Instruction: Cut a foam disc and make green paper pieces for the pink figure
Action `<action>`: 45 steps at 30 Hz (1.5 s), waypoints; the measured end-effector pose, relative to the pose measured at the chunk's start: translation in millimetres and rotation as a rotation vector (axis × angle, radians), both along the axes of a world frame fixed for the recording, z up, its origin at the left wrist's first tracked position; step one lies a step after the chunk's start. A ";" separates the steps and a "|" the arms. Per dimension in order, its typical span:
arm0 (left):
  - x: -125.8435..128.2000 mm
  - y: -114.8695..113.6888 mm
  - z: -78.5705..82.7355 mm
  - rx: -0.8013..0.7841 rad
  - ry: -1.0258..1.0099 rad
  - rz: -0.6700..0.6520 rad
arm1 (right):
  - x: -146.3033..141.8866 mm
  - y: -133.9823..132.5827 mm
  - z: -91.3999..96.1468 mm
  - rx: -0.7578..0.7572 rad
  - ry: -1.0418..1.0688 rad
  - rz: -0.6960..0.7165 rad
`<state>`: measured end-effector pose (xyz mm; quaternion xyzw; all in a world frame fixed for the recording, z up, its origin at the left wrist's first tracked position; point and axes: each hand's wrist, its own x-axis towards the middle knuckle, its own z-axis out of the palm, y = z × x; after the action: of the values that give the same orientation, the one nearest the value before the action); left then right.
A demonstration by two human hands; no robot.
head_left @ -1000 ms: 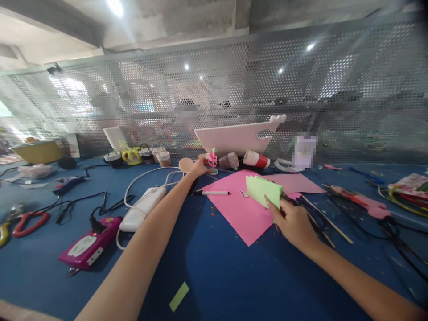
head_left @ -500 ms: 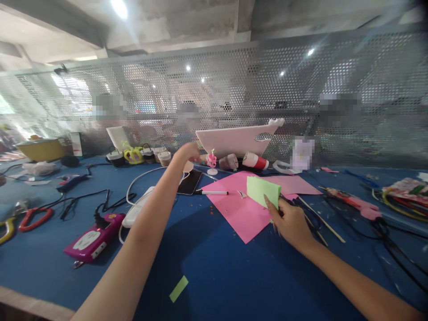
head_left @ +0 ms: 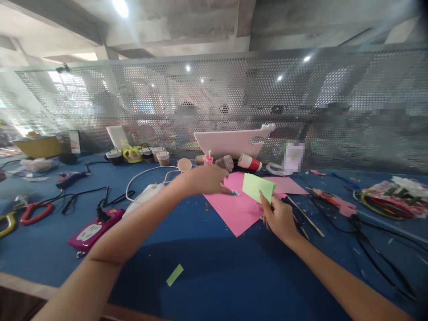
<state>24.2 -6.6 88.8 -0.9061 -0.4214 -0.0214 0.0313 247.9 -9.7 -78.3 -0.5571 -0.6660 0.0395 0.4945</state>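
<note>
Beyond the pink sheet point(head_left: 234, 218), running right across, a perforated metal screen point(head_left: 160, 98). Underneath the pink sheet and far out to both sides, the blue bench point(head_left: 214, 276). Past the pink sheet, propped up near the screen, a pale board point(head_left: 227, 141) with a gap cut toward one end. In the middle, the pink sheet itself, flat on the bench, one corner pointing toward the near edge. Far to the left of it, close to the screen, a yellow bowl point(head_left: 38, 146). Over its left part, the left hand point(head_left: 207, 178), blurred, fingers stretched and loosely spread; impossible to tell whether touching the teal bit point(head_left: 234, 193) just at one fingertip. At its right side, the right hand point(head_left: 279, 218), closed in a pinch around green paper point(head_left: 257, 186), with that paper raised at a tilt above the pink sheet. Well to the left, a purple power strip point(head_left: 95, 229) with a black plug in it. To the right, a pink tool point(head_left: 334, 203). Beyond, a red-and-white cup point(head_left: 250, 162) on its side. Just right, thin sticks point(head_left: 307, 218). Left and nearer, flat on the bench, a green strip point(head_left: 174, 275).
</note>
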 end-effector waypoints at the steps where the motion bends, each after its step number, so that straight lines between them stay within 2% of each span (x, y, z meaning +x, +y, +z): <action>1: 0.4 -11.4 -17.9 0.005 0.029 -0.026 | -0.3 -0.3 0.6 -0.003 0.003 0.007; 3: -7.3 -38.0 -54.0 0.047 0.026 -0.055 | -0.8 -0.5 1.3 -0.002 -0.004 0.014; 6: -35.9 -78.4 -96.7 -0.125 0.016 -0.087 | -0.8 0.4 0.4 0.001 -0.036 0.013; 8: -58.8 -95.8 -113.7 -0.227 -0.012 -0.158 | -0.6 0.9 -0.7 0.001 -0.059 0.010; 10: -77.4 -100.6 -122.7 -0.253 -0.057 -0.244 | -0.7 0.9 -1.7 0.012 -0.092 0.009; 12: -87.6 -93.0 -126.7 -0.240 -0.087 -0.264 | -1.3 0.2 -2.1 0.046 -0.142 -0.007; 15: -87.2 -65.7 -128.9 -0.192 -0.117 -0.283 | -2.4 -1.4 -1.5 0.087 -0.213 -0.059; 22: -64.1 18.7 -137.6 0.028 -0.214 -0.119 | 1.0 0.6 0.4 0.130 -0.350 -0.240; 26: -60.4 47.2 -148.0 0.079 -0.290 -0.003 | 3.2 3.2 0.5 0.149 -0.365 -0.250; 30: -62.7 54.3 -155.8 0.083 -0.299 -0.021 | 0.3 2.6 0.8 0.219 -0.345 -0.186; 35: -64.0 48.2 -151.5 0.196 -0.341 -0.039 | -9.0 -0.3 1.1 0.312 -0.300 -0.129; 39: -64.0 42.6 -148.0 0.274 -0.344 -0.002 | -18.5 -6.4 2.4 0.326 -0.333 -0.074; 45: -66.9 47.8 -156.0 0.283 -0.417 -0.030 | -31.8 -22.6 4.0 0.341 -0.317 0.087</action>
<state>-42.7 41.3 -67.3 -0.8749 -0.3979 -0.2672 0.0699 216.1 -32.3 -74.3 -0.4357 -0.7557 -0.1404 0.4683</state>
